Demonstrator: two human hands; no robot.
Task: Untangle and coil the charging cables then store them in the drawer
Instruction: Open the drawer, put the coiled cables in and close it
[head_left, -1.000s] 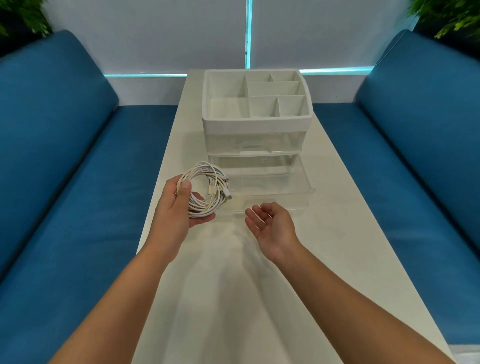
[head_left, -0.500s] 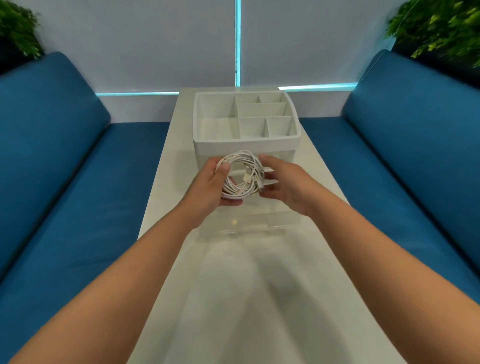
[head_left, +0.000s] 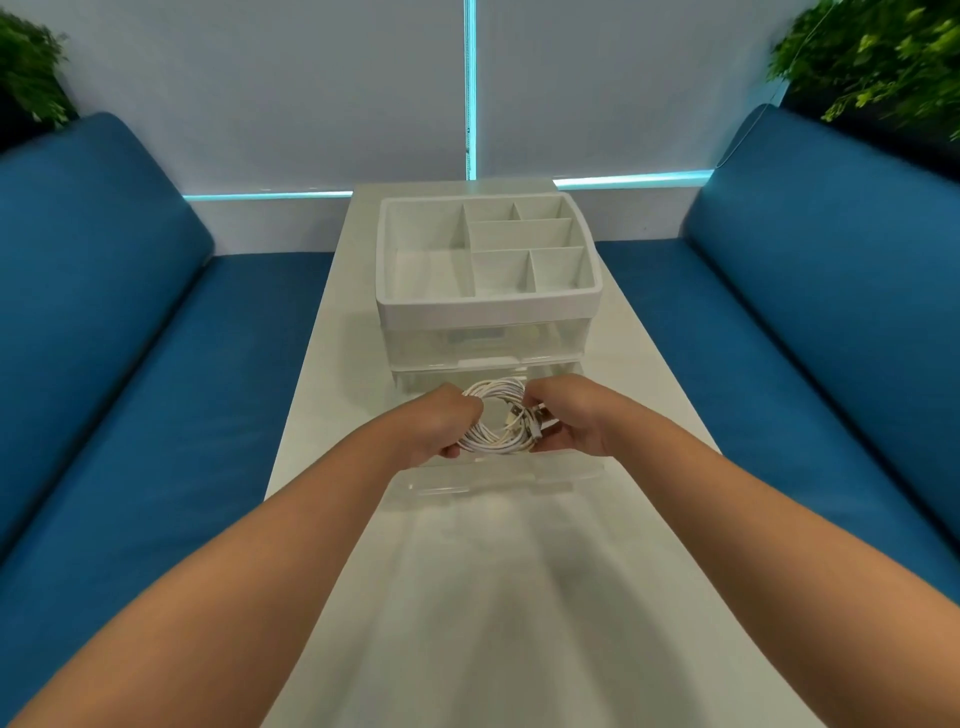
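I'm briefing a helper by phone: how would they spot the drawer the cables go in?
On the white table between blue sofas stands a white organiser. Its bottom clear drawer is pulled out, under the coiled cables held by both hands; the drawer above is closed.

We see a bright, soft light all over. Thin blue-green light strips (head_left: 628, 181) glow on the far wall. Our arms cast pale shadows on the near worktop (head_left: 467, 623). The plants (head_left: 872, 57) at the far corners look blurry, and the edges bend outward.
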